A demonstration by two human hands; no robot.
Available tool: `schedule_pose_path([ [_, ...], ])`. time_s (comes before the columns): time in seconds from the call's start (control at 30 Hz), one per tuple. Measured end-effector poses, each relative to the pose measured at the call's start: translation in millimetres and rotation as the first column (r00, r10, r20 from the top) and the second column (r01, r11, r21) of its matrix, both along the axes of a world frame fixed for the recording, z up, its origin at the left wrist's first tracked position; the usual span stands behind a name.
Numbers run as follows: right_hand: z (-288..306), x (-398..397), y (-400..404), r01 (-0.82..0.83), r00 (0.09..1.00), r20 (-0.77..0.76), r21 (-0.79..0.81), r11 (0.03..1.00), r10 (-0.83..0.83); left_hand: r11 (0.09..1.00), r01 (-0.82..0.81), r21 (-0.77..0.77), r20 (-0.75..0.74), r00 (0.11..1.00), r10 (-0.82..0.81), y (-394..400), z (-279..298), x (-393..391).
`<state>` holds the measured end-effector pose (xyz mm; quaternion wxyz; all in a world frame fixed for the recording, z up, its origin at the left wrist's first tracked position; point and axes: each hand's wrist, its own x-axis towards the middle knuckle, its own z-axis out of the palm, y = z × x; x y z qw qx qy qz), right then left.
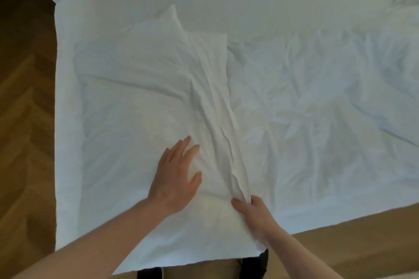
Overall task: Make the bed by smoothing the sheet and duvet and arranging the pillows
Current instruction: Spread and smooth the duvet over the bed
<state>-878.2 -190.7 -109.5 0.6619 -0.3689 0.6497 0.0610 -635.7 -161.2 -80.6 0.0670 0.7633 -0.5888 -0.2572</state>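
On the bed, left hand point(175, 175) flat on pillow point(140, 88), right hand point(254, 213) (apparently) pinching its flap point(213, 88)

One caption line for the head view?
Left hand flat on the pillow, right hand pinching its crumpled edge.

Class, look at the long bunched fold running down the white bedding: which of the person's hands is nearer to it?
Right. The right hand pinches the fold at its near end; the left hand presses flat beside it.

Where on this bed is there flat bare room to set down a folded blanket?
The smoothest bare patch is the far strip of sheet, between the pillow and the bed's far edge. The crumpled duvet fills the right side. Near you it is crowded: the left hand rests on the pillow, and the right hand pinches its bunched fold.
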Motion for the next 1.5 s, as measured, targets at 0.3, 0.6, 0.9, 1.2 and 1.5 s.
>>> schedule_pose_path([
  [0.3,-14.8,-1.0,26.0,-0.241,0.932,-0.318,-0.193,0.951,0.172,0.736,0.211,0.643,-0.039,0.969,-0.243,20.2,-30.8,-46.5],
  [0.6,-4.3,-36.9,52.3,-0.162,0.936,-0.341,-0.189,0.969,0.090,0.606,0.411,0.681,-0.249,0.908,-0.336,34.9,-6.1,-46.3],
  [0.9,145.5,-86.1,26.5,-0.247,0.957,-0.216,-0.268,0.931,0.192,0.839,0.147,0.524,-0.138,0.987,-0.086,77.2,128.9,-86.2],
  [1.2,352.9,-122.5,-7.4,-0.390,0.921,-0.161,-0.438,0.810,0.356,0.957,-0.023,0.288,-0.252,0.963,0.099,56.2,345.9,-157.5],
  [1.5,449.6,-155.7,1.9,-0.511,0.859,-0.274,-0.497,0.701,0.432,0.972,0.013,0.236,-0.070,0.998,0.003,69.5,425.8,-136.3],
])
